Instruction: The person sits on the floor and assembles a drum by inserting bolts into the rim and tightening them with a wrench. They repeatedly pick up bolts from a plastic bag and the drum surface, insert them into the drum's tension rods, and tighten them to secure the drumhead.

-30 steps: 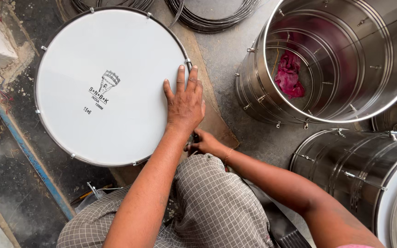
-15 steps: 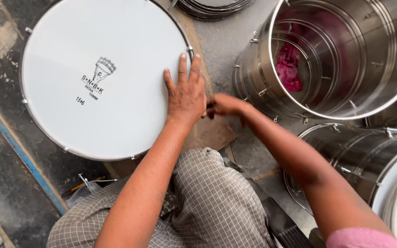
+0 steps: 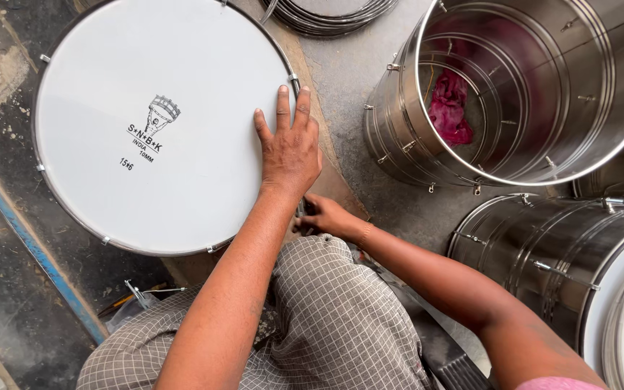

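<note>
A large drum with a white head (image 3: 160, 123) and a metal rim lies flat on the floor in front of me. My left hand (image 3: 290, 148) rests palm down on the head near its right edge, fingers spread. My right hand (image 3: 326, 217) sits just below it at the drum's rim, partly under my left forearm. Its fingers are curled around a small dark tool (image 3: 302, 208), which is mostly hidden. My knee in checked cloth (image 3: 326, 318) is below both hands.
An open steel drum shell (image 3: 399, 137) with a pink rag (image 3: 451, 108) inside stands at the upper right. More steel shells (image 3: 543, 245) lie at the right. Stacked metal hoops (image 3: 326, 18) are at the top. A blue bar (image 3: 30, 245) runs along the left floor, with small tools (image 3: 146, 292) near my knee.
My right hand has dropped from beside my left hand's thumb back down to the rim under my forearm. The left hand stays flat on the drum head.
</note>
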